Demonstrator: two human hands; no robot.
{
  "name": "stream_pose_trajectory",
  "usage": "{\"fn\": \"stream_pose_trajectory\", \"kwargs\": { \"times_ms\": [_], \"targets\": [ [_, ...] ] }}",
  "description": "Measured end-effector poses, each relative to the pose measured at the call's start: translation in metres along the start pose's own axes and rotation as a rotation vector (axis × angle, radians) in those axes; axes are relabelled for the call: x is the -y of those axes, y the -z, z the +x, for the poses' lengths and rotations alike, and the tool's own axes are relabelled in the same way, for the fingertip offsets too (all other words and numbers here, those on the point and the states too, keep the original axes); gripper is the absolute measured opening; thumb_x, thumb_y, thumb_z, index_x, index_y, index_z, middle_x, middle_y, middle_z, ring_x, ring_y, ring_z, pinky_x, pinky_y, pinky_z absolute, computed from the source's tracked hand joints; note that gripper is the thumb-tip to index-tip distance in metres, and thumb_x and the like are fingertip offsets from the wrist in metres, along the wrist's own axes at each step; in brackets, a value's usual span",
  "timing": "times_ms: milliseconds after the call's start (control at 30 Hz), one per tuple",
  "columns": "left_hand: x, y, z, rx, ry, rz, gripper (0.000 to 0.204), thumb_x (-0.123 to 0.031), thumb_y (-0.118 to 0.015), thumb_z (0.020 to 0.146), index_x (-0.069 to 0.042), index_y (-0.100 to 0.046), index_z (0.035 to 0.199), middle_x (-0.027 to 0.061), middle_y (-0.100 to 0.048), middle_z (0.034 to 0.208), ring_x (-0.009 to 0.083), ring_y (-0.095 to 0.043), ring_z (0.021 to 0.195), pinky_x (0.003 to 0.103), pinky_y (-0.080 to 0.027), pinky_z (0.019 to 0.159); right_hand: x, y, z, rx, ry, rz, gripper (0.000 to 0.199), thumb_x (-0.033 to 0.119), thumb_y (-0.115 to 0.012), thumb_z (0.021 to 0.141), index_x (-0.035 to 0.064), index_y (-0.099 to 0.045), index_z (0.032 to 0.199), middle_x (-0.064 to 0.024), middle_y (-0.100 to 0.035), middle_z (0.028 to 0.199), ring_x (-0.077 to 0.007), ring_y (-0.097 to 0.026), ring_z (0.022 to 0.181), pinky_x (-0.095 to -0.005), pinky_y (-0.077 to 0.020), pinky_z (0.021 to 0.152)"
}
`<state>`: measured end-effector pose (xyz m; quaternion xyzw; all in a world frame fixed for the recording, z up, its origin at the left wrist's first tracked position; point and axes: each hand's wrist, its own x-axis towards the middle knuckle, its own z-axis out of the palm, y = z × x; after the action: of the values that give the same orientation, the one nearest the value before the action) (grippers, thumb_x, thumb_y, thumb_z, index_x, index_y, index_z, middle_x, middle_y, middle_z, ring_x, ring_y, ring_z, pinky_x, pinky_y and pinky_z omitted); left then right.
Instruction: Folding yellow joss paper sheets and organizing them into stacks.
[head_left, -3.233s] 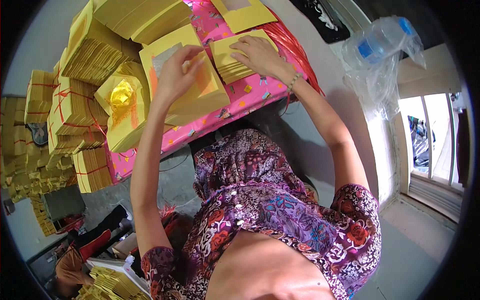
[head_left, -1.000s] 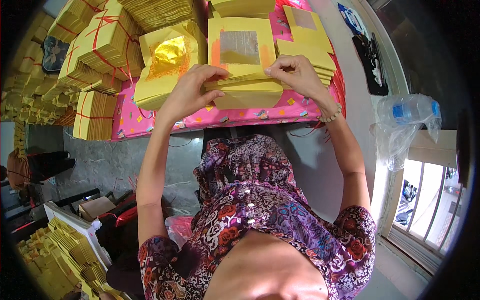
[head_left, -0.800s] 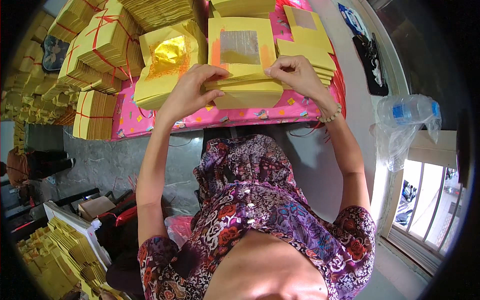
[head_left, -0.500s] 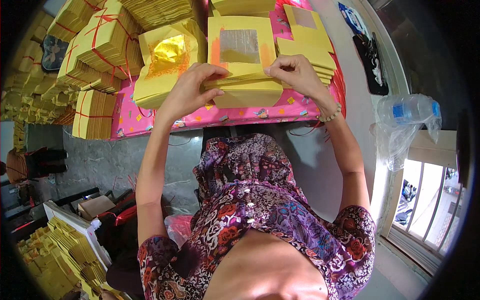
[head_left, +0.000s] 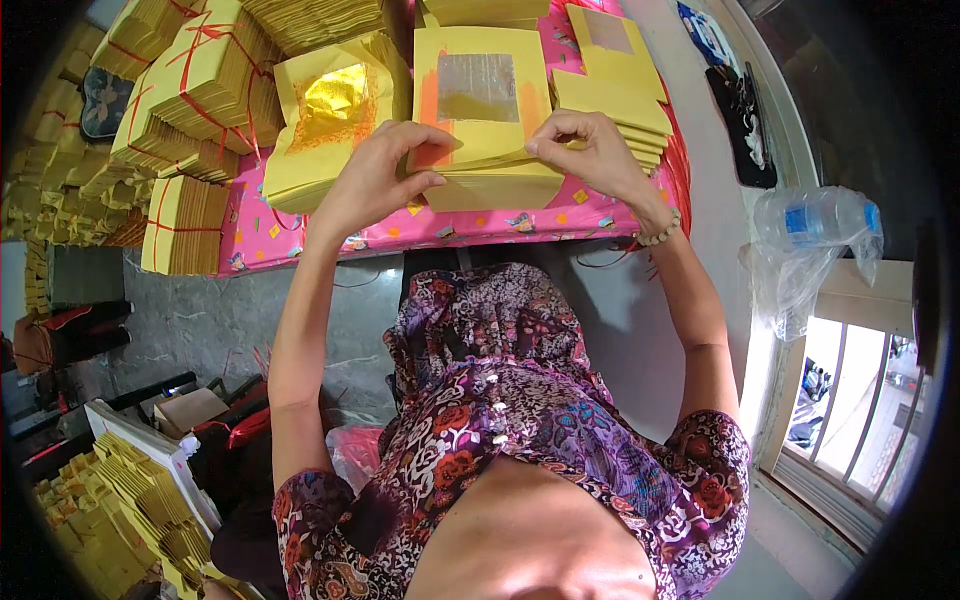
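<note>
A thick stack of yellow paper sheets [head_left: 490, 190] stands in front of me, its top sheet [head_left: 430, 60] bearing a silver foil square [head_left: 477, 87] between two orange smears. At the stack's near left corner is my left hand [head_left: 378, 180], thumb and fingers apart, fingertips resting on the paper. My right hand [head_left: 590, 150], with a beaded bracelet [head_left: 660, 228] on its wrist, pinches the near right edge of the top paper between thumb and forefinger. Left of it lies another yellow stack with a gold foil square [head_left: 335, 100]; the left hand partly covers its corner.
A pink patterned cover [head_left: 270, 235] lies under the stacks. Bundles tied with red string [head_left: 205, 80] crowd the left. More yellow sheets [head_left: 610, 90] lie at right. A plastic bottle in a clear bag [head_left: 810, 225] sits by the barred window [head_left: 850, 385].
The lifted near edge of the top sheets has sunk closer to the stack. Both hands have barely moved. The view has shifted slightly.
</note>
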<state>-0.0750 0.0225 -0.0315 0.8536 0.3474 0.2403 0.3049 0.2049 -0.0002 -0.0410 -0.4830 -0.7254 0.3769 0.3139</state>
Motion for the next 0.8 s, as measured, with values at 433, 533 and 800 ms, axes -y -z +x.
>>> {"fn": "stream_pose_trajectory", "kwargs": {
  "times_ms": [433,533,800],
  "targets": [
    [0.0008,0.0019,0.0026,0.03,0.03,0.003,0.037,-0.007,-0.071,0.075,-0.002,-0.06,0.109,0.0106,-0.061,0.103,0.0225,-0.058,0.097,0.032,-0.047,0.086,-0.0038,0.0003,0.0036,-0.004,-0.069,0.109,0.018,0.015,-0.065,0.085,-0.0009,-0.065,0.077,0.0025,-0.058,0.073,-0.0036,-0.05,0.069,-0.021,-0.0413,0.063],
    [0.0,0.0012,0.0031,0.044,0.042,-0.021,0.036,-0.007,-0.071,0.075,-0.002,-0.059,0.109,0.0105,-0.061,0.103,0.0224,-0.058,0.098,0.032,-0.047,0.086,-0.0051,0.0003,0.0032,-0.002,-0.075,0.129,0.018,0.015,-0.066,0.084,-0.0012,-0.065,0.076,0.0032,-0.057,0.072,-0.0031,-0.049,0.068,-0.0206,-0.0402,0.061],
    [-0.0003,-0.001,0.0011,0.042,0.069,-0.058,0.036,-0.007,-0.071,0.075,-0.001,-0.059,0.109,0.0109,-0.061,0.104,0.0218,-0.059,0.097,0.032,-0.047,0.086,0.0022,-0.0007,0.0013,0.001,-0.143,0.166,0.019,0.016,-0.066,0.085,0.0003,-0.065,0.074,0.0064,-0.053,0.066,-0.0006,-0.044,0.061,-0.019,-0.0349,0.053]
  ]
}}
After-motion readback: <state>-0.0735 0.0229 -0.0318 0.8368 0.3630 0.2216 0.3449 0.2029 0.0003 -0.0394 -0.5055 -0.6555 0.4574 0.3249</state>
